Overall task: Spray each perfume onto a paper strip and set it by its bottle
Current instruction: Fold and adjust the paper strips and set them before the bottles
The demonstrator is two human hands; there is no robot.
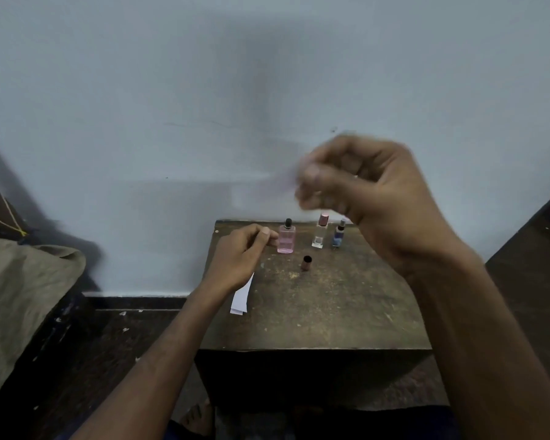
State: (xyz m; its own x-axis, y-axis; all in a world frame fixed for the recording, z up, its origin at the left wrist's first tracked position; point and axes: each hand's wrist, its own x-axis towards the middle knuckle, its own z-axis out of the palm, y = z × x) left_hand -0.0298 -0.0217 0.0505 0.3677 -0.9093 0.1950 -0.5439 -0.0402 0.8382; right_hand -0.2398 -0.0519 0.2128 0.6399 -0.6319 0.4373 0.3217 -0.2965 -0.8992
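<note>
Three perfume bottles stand at the back of a worn wooden table (331, 312): a pink bottle (287, 240) with a bare black sprayer, a clear bottle (320, 235) with a pink cap, and a small blue bottle (339, 237). A loose brown cap (306, 262) stands in front of them. My left hand (240, 254) is loosely curled, its fingertips at the pink bottle's left edge. My right hand (369, 192) is raised above the bottles, blurred, pinching a white paper strip (290, 177). Spare paper strips (242, 296) lie on the table, partly under my left wrist.
A pale wall rises right behind the table. A bed with an olive cloth (23, 296) sits at the left, and dark floor surrounds the table. A bare foot (200, 417) shows below the table's front edge.
</note>
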